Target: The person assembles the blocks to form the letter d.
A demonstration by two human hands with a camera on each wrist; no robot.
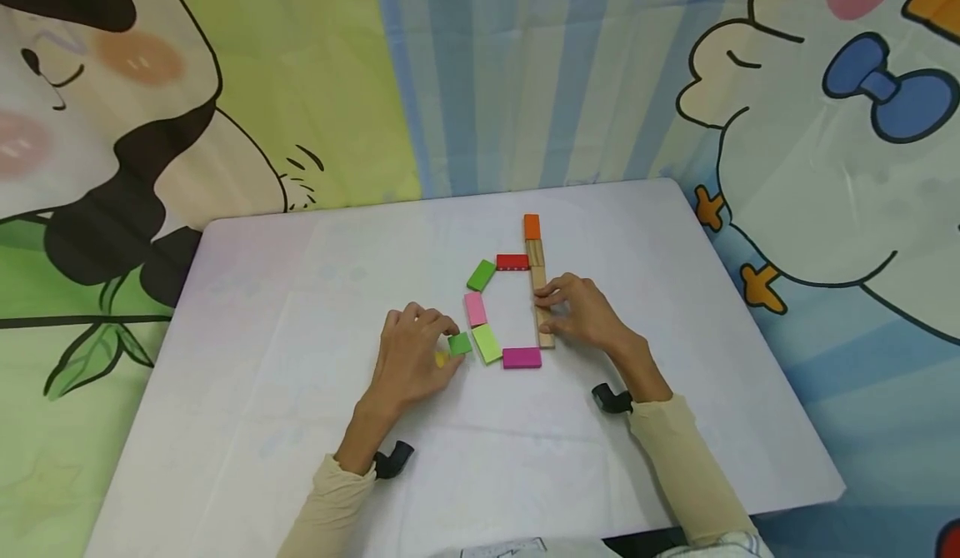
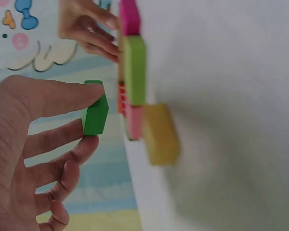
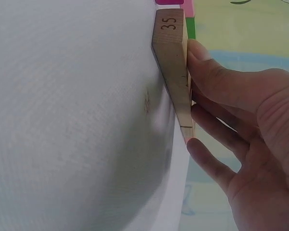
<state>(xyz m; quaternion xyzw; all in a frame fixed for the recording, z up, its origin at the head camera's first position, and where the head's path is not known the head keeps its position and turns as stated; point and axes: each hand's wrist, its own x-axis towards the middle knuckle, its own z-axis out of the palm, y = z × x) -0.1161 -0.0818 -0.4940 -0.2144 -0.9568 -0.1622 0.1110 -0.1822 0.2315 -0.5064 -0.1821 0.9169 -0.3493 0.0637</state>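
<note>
My left hand (image 1: 415, 350) pinches a small green block (image 2: 96, 108) between thumb and fingers; its other fingers are loosely curled. Close below that hand is a yellow block (image 2: 161, 137), mostly hidden by it in the head view. My right hand (image 1: 587, 312) touches a straight column of plain wooden blocks (image 1: 537, 281) with its fingertips spread along it. In the right wrist view, the wooden block at the near end (image 3: 169, 29) is marked 35. A lime block (image 1: 487, 344) and a pink block (image 1: 476, 309) lie just right of the green one.
A magenta block (image 1: 522, 358) lies at the column's near end. A red block (image 1: 512, 262) and another green block (image 1: 482, 275) carry on the curve at the far side. An orange block (image 1: 532, 226) tops the column. All lie on a white table (image 1: 300, 441) before a cartoon-print cloth (image 1: 487, 67).
</note>
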